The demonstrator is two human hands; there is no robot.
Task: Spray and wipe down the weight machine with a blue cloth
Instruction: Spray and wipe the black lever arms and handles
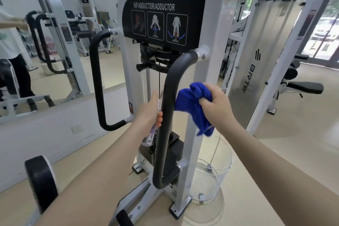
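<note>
Right hand (pixel 213 104) fisted tight around a bunched, fuzzy blue cloth (pixel 194 106), pressed just beside the matte dark-grey curved handle bar (pixel 167 108) of the white steel hip abductor weight machine (pixel 205 71). Left hand (pixel 149 110) curled round a clear plastic spray bottle (pixel 151 134), half hidden behind that bar. White wire basket (pixel 212 172) on the floor, touching the frame's right foot.

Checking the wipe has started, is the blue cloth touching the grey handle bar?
Touching. The head view shows the blue cloth, bunched in the right hand, pressed against the grey handle bar with no gap.
</note>
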